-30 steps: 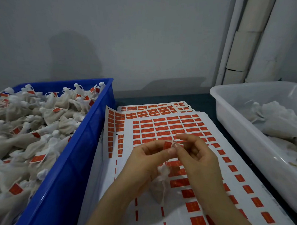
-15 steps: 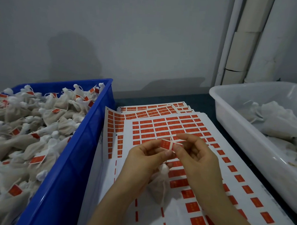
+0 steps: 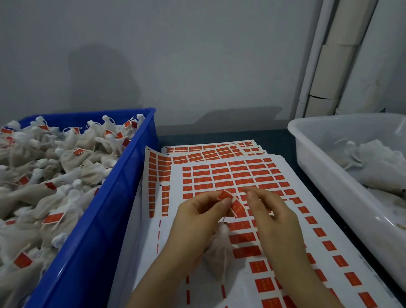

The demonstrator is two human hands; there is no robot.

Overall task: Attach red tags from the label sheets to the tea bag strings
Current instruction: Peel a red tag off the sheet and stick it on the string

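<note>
Lower centre, the left grip (image 3: 201, 214) pinches a small red paper tag (image 3: 226, 195), half-folded, above a dangling white mesh tea bag (image 3: 218, 250). I cannot tell whether the right grip (image 3: 271, 217) holds anything. Tagged bags heap the blue plastic crate (image 3: 116, 196) at left; some untagged ones wait in the white plastic tub (image 3: 331, 180) at right.

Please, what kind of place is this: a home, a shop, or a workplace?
Probably a small hand-packing workstation: a blue crate full of tagged tea bags, stacked label sheets of red tags, and a white tub holding bags without visible tags.
</note>
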